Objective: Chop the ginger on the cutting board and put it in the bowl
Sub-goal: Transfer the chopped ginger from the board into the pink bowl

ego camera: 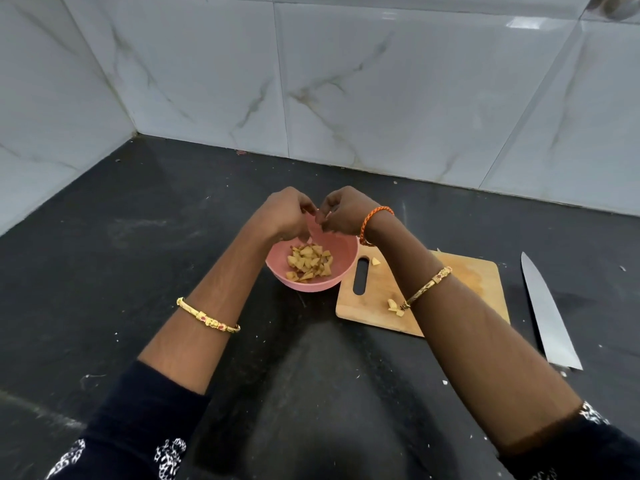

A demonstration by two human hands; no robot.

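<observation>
Pink bowl (311,268) on the dark bench (138,237) holds a heap of chopped ginger (309,263); both hands, left hand (289,214) and right hand (343,211), hang over its far rim, fingers curled together, seemingly shedding bits; whether either grip pinches anything I cannot tell. Transfer looks nearly done; stray pieces (394,306) lie on the cutting board (460,282) and need gathering next; the knife (547,313) rests beside it.

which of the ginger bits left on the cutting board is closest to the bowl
The lone ginger piece beside the cutting board's handle slot, close to the pink bowl. The other ginger bits lie near the board's front edge, by the right forearm.
</observation>
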